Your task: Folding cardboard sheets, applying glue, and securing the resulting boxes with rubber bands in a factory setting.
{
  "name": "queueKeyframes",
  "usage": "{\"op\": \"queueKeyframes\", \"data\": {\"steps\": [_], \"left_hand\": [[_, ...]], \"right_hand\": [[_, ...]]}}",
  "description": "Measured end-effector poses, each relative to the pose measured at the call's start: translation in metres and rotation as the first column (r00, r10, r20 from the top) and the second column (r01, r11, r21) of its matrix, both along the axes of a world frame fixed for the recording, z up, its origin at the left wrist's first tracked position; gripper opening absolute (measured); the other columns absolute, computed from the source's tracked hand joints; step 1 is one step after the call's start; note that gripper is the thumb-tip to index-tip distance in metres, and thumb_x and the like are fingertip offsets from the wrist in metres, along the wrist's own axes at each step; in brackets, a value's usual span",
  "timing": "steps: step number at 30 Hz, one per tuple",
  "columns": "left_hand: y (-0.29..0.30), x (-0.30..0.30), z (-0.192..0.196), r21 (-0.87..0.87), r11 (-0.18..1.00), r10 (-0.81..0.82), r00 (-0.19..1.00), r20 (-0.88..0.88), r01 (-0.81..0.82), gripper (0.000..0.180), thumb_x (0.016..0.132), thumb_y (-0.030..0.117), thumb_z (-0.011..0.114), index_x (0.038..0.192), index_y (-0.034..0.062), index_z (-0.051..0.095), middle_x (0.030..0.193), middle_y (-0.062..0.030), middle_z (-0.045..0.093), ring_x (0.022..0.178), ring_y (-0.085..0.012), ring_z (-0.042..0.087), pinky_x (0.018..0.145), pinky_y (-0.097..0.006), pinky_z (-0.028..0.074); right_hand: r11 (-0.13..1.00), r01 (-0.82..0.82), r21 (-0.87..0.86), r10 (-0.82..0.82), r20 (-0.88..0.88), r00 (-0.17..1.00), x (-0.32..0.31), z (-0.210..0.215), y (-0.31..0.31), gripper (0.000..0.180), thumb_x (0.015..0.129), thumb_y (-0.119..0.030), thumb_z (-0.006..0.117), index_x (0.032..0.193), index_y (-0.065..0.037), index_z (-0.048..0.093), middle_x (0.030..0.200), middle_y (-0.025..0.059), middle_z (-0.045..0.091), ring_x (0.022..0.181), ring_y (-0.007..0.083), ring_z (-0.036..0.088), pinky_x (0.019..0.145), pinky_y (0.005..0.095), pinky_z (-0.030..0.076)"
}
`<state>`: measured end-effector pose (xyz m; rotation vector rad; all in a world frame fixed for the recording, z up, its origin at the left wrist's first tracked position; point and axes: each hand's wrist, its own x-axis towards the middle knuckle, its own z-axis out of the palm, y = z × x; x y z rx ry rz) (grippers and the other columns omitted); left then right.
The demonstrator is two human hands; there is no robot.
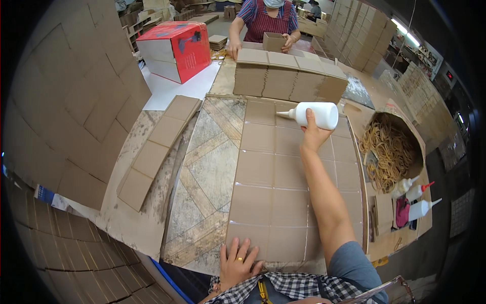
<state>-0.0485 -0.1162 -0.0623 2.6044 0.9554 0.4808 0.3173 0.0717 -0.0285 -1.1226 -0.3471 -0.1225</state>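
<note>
A white glue bottle [320, 114] lies sideways in my right hand [315, 136], its long tip pointing left over the far part of the cardboard sheets. My right arm stretches across these brown cardboard sheets [253, 202], which are laid out in a grid. Shiny white lines of glue run along several of their seams. Near the front edge, my left hand [239, 263] rests with fingers spread on the lower left corner of the sheets. A ring is on one of its fingers.
A folded cardboard strip [152, 152] lies to the left, a red and white box [177, 50] behind it. A long cardboard row [291, 76] stands ahead, where another person [268, 23] handles a small box. Rubber bands [387, 152] fill a carton at right, near more bottles [420, 207].
</note>
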Motion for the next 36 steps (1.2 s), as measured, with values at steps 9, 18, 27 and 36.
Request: {"op": "queueKeyframes", "data": {"steps": [9, 18, 27, 36], "left_hand": [[-0.003, -0.006, -0.018, 0.078, 0.997, 0.026, 0.993, -0.113, -0.017, 0.047, 0.074, 0.048, 0.071, 0.115, 0.0260, 0.063, 0.132, -0.0038, 0.052, 0.127, -0.0299, 0.043, 0.101, -0.058, 0.030], [-0.003, -0.004, -0.011, 0.008, 0.999, 0.031, 0.999, -0.030, -0.031, 0.048, 0.074, 0.045, 0.072, 0.115, 0.0224, 0.063, 0.130, -0.0046, 0.053, 0.127, -0.0309, 0.043, 0.100, -0.058, 0.030], [0.000, -0.004, 0.005, -0.049, 0.999, 0.024, 0.995, 0.097, -0.019, 0.040, 0.075, 0.030, 0.069, 0.108, 0.0086, 0.064, 0.122, -0.0151, 0.055, 0.119, -0.0390, 0.047, 0.097, -0.060, 0.033], [-0.002, -0.006, -0.001, -0.007, 1.000, 0.012, 0.979, 0.204, -0.010, 0.040, 0.072, 0.023, 0.070, 0.107, 0.0062, 0.063, 0.123, -0.0163, 0.054, 0.122, -0.0404, 0.043, 0.101, -0.059, 0.030]], "right_hand": [[0.992, 0.127, -0.006, -0.122, 0.215, 0.969, 0.024, -0.015, 0.067, 0.079, 0.066, -0.023, 0.086, 0.125, 0.001, 0.040, 0.122, 0.0170, 0.050, 0.112, 0.0287, 0.051, 0.097, 0.0412, 0.041], [0.972, 0.172, -0.158, -0.126, 0.262, 0.957, 0.021, -0.013, 0.059, 0.079, 0.066, -0.025, 0.086, 0.125, 0.001, 0.040, 0.121, 0.0167, 0.051, 0.110, 0.0281, 0.052, 0.094, 0.0406, 0.043], [0.957, 0.141, -0.252, -0.082, 0.231, 0.969, -0.015, -0.006, -0.007, 0.080, 0.065, -0.024, 0.086, 0.126, -0.002, 0.040, 0.114, 0.0152, 0.055, 0.101, 0.0261, 0.058, 0.070, 0.0352, 0.054], [0.967, -0.009, -0.256, 0.043, 0.128, 0.991, -0.079, 0.007, -0.098, 0.070, 0.068, -0.017, 0.084, 0.123, -0.001, 0.043, 0.110, 0.0135, 0.057, 0.093, 0.0221, 0.060, 0.065, 0.0311, 0.052]]}}
